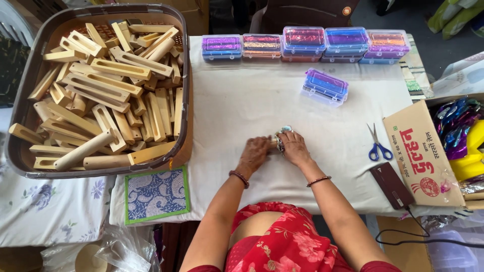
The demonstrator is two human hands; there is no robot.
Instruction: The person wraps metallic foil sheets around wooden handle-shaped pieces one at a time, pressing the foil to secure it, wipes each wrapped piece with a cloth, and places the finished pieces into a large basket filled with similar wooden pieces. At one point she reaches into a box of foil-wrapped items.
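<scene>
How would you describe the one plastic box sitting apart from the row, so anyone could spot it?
Start at the white cloth on the table and find the row of glitter boxes along its far edge. Just nearer lies the lone box, purple-topped, tilted askew and touching none of them.

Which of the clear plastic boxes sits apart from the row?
The blue-and-purple box: it lies alone and askew on the white cloth, nearer the hands, while five others line the far edge.

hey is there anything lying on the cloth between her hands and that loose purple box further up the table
Nothing visible does. Both the left hand and right hand hold a small decorated piece, and only bare white cloth lies between them and the loose purple box.
</scene>
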